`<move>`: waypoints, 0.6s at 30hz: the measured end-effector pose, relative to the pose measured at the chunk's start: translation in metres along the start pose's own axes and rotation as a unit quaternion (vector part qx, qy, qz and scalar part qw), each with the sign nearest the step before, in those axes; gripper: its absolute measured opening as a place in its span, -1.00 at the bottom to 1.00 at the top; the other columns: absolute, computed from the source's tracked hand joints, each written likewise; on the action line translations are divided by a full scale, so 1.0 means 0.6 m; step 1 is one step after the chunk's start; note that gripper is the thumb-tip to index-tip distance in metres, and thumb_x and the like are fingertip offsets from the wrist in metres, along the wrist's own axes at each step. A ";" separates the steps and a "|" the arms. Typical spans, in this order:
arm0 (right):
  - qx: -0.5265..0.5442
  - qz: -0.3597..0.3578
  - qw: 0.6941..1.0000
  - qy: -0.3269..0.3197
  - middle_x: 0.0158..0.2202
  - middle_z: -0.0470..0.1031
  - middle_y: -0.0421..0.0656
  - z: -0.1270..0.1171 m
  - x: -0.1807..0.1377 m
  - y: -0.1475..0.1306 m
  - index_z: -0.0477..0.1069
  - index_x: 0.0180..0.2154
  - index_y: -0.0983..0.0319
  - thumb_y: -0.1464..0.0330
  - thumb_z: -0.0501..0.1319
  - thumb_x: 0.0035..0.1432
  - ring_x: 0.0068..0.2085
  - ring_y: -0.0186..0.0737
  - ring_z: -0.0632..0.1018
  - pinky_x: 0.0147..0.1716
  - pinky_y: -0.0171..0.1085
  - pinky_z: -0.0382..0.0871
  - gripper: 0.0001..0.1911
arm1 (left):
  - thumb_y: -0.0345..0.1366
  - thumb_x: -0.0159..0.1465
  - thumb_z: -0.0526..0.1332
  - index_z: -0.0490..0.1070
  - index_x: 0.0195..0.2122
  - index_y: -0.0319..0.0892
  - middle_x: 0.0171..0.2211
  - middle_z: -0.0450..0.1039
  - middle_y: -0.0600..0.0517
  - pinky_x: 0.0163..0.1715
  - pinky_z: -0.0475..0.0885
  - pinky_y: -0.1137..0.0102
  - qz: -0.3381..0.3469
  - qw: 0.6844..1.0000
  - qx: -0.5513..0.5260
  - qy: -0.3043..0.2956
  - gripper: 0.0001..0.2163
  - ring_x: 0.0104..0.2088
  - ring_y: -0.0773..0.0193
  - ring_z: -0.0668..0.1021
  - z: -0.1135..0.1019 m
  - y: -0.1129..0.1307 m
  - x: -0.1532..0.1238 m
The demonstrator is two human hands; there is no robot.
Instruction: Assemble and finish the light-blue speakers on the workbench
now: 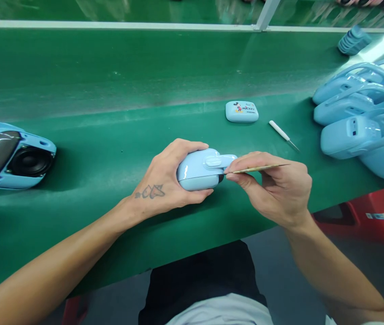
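Head view: 2 bare hands are meeting over a smooth green bench [93,144], near its front edge.
Light-blue casing: the glossy, rounded plastic casing [194,171] is sitting between the hands; whether its underside is touching the bench is not showing.
Left hand: the left hand [161,178] is wrapping the casing's left end, fingers curving along the far side and thumb pressing the near side, spreading just as wide as the casing.
Right hand: the right hand [282,187] is pinching a thin, pale-yellow pointed stick [263,168], its thumb and forefinger closing down to the stick's thickness beside the casing's light-blue plastic handle [226,160].
Stick: 1 end is pointing rightward past the knuckles; the other is hiding at the fingertips, so what it is touching I cannot tell.
Step in hand: the hands are apparently doing fine work at the casing's right end, by the handle.
Next move: it is probably calling for a firm left hold and small, light strokes, sparing the glossy surface.
Bench beyond: a light-blue rounded box with a printed lid [241,113] and a slim white-handled metal-tipped tool [280,131] are lying untouched.
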State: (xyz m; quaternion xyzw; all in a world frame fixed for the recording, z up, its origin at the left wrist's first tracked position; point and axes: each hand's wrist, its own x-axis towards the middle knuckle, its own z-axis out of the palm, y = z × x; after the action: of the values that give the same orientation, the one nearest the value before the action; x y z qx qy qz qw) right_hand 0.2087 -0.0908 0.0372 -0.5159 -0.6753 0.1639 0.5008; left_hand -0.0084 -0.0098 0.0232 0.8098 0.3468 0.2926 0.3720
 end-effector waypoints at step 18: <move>-0.095 -0.102 0.988 -0.062 -0.40 0.66 -0.24 -0.007 0.014 -0.013 0.55 -0.34 0.11 0.52 0.34 0.29 -0.39 -0.25 0.65 -0.37 -0.28 0.49 -0.80 | -0.10 0.08 0.52 0.47 0.16 -0.03 0.10 0.60 -0.02 0.04 0.55 0.22 0.019 0.999 0.039 -0.004 -0.39 0.01 0.06 0.64 0.000 0.004 -0.001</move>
State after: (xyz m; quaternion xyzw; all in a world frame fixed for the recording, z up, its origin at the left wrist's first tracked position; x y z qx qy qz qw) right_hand 0.2084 -0.0883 0.0494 -0.4782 -0.7667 0.0790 0.4210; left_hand -0.0081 -0.0112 0.0252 0.8313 0.3406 0.2829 0.3361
